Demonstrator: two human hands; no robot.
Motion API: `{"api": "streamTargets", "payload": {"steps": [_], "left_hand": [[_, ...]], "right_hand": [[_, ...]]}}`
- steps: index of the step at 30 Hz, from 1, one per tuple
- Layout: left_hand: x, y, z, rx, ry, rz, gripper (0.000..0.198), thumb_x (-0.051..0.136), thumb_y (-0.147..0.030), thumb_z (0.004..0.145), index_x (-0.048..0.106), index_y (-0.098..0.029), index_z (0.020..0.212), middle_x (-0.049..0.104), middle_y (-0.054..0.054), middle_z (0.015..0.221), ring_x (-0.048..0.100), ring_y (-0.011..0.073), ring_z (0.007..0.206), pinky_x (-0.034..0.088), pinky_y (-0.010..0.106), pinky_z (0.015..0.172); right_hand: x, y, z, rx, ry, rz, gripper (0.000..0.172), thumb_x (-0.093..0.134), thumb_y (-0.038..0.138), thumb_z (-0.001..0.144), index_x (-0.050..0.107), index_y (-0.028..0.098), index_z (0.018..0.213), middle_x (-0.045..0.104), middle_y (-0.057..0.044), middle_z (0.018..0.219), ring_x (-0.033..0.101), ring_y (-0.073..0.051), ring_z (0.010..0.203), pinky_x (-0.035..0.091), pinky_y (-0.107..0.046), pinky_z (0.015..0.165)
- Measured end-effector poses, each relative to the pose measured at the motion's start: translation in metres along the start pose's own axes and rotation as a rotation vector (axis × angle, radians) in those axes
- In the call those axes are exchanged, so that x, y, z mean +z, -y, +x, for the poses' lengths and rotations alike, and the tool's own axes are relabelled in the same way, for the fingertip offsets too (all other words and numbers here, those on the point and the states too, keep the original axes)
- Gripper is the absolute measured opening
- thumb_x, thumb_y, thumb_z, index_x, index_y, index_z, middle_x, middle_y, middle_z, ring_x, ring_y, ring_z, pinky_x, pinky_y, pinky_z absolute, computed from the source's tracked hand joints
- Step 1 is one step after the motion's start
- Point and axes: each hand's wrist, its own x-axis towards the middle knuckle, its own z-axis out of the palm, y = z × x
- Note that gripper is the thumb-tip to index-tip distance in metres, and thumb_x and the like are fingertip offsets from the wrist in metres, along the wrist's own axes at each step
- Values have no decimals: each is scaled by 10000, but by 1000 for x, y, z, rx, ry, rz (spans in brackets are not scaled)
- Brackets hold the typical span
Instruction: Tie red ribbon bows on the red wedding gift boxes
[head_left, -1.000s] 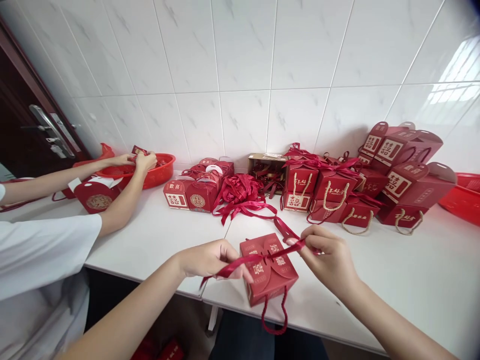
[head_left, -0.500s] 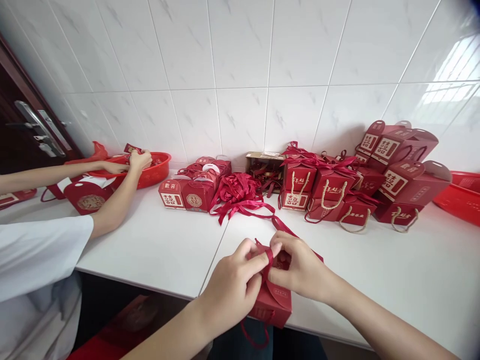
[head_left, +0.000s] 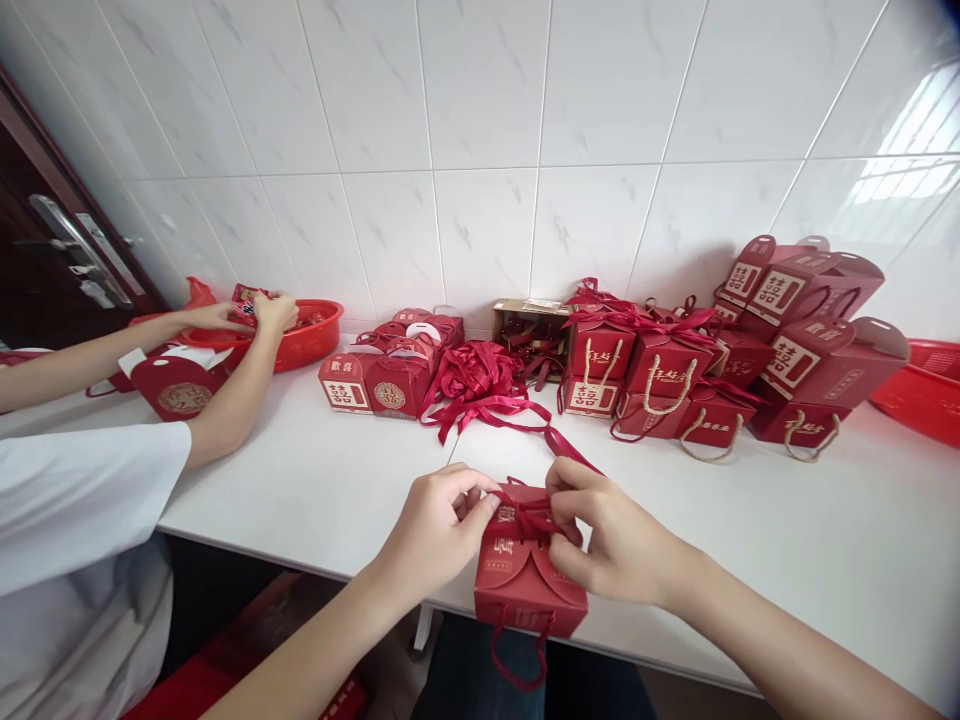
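A red gift box (head_left: 531, 590) with a cord handle sits at the table's front edge, its top flaps folded shut. Across its top runs a dark red ribbon (head_left: 531, 520), knotted in the middle. My left hand (head_left: 442, 520) pinches the ribbon on the left side of the knot. On the other side my right hand (head_left: 600, 530) has its fingers closed on the ribbon too. From there a length of ribbon trails back to a heaped ribbon bundle (head_left: 480, 372) behind the box.
Several red boxes stand left of the bundle (head_left: 394, 385), and stacked boxes (head_left: 667, 370) are at right. Behind is an open carton (head_left: 529, 340). A co-worker's hands (head_left: 259, 315) hold a small red packet over a red basin (head_left: 322, 335). Another red basket (head_left: 926, 395) is far right.
My hands have moved apart, drawing the ribbon out to both sides, and the knot on the box now shows. The co-worker's hands have come closer together.
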Motion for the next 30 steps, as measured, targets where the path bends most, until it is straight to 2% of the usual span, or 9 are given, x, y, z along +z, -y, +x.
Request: {"api": "streamTargets", "payload": {"steps": [3,6,13,15,21,23,25,28,30], "left_hand": [[-7,7,-1,-30,-42,54,156,520,-247,818,654,-172,787,586,4,666,525,137,597,415,256,572],[-14,10,-1,-31,-25,94,131,510,-235,816,626,-183,785,576,-5,689,516,138,622,402,259,592],[-23,12,7,52,202,17,239,497,-329,866,493,-193,670,453,-14,757,462,132,687,388,253,644],[-23,17,7,79,182,80,267,504,-375,872,507,-192,678,448,-9,765,469,136,690,396,261,660],[-22,26,3,182,-23,444,258,523,-399,859,587,-197,712,474,18,818,504,167,743,396,290,674],[-22,27,3,183,-69,471,266,530,-417,853,592,-199,714,470,24,821,499,180,762,395,305,688],[-19,29,2,149,-54,347,249,529,-408,859,576,-202,728,471,22,836,505,181,788,406,318,737],[-12,35,-4,17,31,-98,136,535,-362,871,535,-227,886,495,12,916,534,161,844,432,307,800],[-6,39,-11,-84,8,-377,209,556,-345,865,473,-259,1037,498,4,984,544,146,868,444,291,811]], "right_hand": [[-3,-5,-8,3,1,-31,214,505,50,656,350,174,577,460,-27,796,427,-124,672,367,-263,601],[-6,-7,-15,3,5,-55,191,511,45,658,385,169,585,482,-35,829,455,-136,710,394,-270,625],[-6,-7,-21,-44,-39,-103,160,530,44,630,446,161,561,541,-45,891,498,-174,791,433,-314,671],[-6,-7,-22,-53,-67,-126,155,534,54,634,457,160,551,559,-51,949,508,-199,855,445,-343,708],[-3,-4,-26,-10,-119,-224,168,541,60,629,467,164,519,558,-56,1166,458,-297,1123,446,-445,845],[-2,-4,-26,8,-118,-239,177,545,66,634,456,168,520,556,-59,1189,447,-308,1159,447,-460,866],[-3,-4,-28,29,-121,-234,177,541,71,655,450,175,544,554,-69,1199,457,-305,1168,449,-467,882],[-9,-5,-35,68,-94,-161,158,567,143,736,457,196,636,533,-84,1241,469,-290,1191,461,-454,908],[-15,-4,-40,63,-76,-50,151,617,285,772,483,217,757,490,-93,1314,450,-293,1239,466,-442,937]]}}
